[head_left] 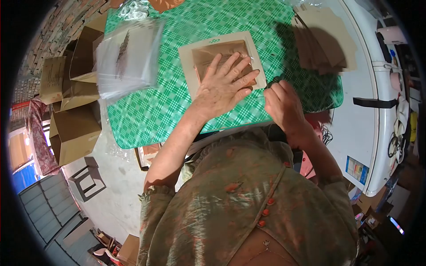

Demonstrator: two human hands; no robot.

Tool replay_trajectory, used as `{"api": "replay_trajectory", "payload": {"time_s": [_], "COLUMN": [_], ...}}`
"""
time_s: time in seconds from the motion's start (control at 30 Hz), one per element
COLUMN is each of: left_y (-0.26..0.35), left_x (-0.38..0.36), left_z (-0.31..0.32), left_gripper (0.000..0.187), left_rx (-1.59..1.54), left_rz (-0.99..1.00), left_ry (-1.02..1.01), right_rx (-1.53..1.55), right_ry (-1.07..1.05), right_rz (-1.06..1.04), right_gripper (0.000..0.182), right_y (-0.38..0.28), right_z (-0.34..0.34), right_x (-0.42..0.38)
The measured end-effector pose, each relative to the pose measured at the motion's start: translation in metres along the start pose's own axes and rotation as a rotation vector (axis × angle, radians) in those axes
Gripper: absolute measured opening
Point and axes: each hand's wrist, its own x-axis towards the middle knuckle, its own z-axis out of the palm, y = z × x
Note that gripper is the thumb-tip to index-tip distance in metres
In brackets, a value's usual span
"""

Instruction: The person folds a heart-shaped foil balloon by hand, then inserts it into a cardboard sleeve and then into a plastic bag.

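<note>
A cream card frame (186, 60) with a shiny brown-copper panel (202, 53) in its middle lies on the green checked tablecloth (177, 102). Flat across the panel rests my left hand (224, 84), fingers spread and pointing away from me. Just off the frame's lower right corner, my right hand (284, 104) is closed with thumb and fingers pinched together. Something thin and dark shows by its fingertips, too small to name. A small green mark (214, 40) is printed on the frame's far border.
A stack of clear plastic sleeves (133, 57) lies on the table's left side. Brown card sheets (326, 40) are piled at the far right, beside a white appliance (361, 84). Open cardboard boxes (80, 124) stand left of the table. White cord (134, 9) lies at the far edge.
</note>
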Motion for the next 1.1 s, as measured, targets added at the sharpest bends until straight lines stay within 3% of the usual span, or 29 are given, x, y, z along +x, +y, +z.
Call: {"api": "replay_trajectory", "payload": {"time_s": [0.17,0.27,0.43,0.47,0.5,0.57,0.7,0.83,0.9,1.0,1.1], "left_y": [-0.002,-0.003,-0.005,-0.005,-0.006,-0.004,0.016,0.035,0.037,0.04,0.047], "left_x": [-0.001,-0.001,-0.001,-0.001,0.0,-0.003,-0.021,-0.063,-0.085,-0.111,-0.126], "left_z": [-0.001,-0.002,0.0,0.0,-0.001,-0.005,-0.021,-0.039,-0.039,-0.036,-0.036], "left_gripper": [0.052,0.053,0.057,0.059,0.062,0.066,0.073,0.081,0.082,0.077,0.07], "left_rx": [-0.011,-0.017,-0.042,-0.049,-0.058,-0.118,-0.137,-0.252,-0.217,-0.174,-0.144], "left_rz": [0.017,0.028,0.044,0.036,0.028,0.04,0.098,-0.001,-0.096,-0.189,-0.219], "left_ry": [-0.034,-0.002,-0.007,-0.025,-0.045,-0.005,0.061,0.04,0.002,0.013,0.028], "right_rx": [0.261,0.586,1.743,2.038,2.141,1.871,0.759,0.313,0.102,-0.079,-0.121], "right_ry": [-0.22,-0.152,-0.495,-0.544,-0.506,-0.465,-0.408,-0.286,-0.309,-0.356,-0.275], "right_rz": [-0.077,-0.222,0.066,0.167,0.245,0.432,0.516,0.232,0.159,0.114,-0.024], "right_gripper": [0.021,0.018,0.006,0.005,0.009,0.014,0.043,0.078,0.085,0.088,0.079], "right_y": [-0.015,-0.042,-0.052,-0.054,-0.055,-0.03,-0.023,-0.015,-0.009,-0.005,0.004], "right_z": [-0.012,-0.026,-0.052,-0.056,-0.057,-0.058,-0.068,-0.054,-0.05,-0.049,-0.043], "right_x": [-0.01,-0.001,-0.001,-0.006,-0.013,-0.028,-0.037,-0.052,-0.056,-0.049,-0.04]}}
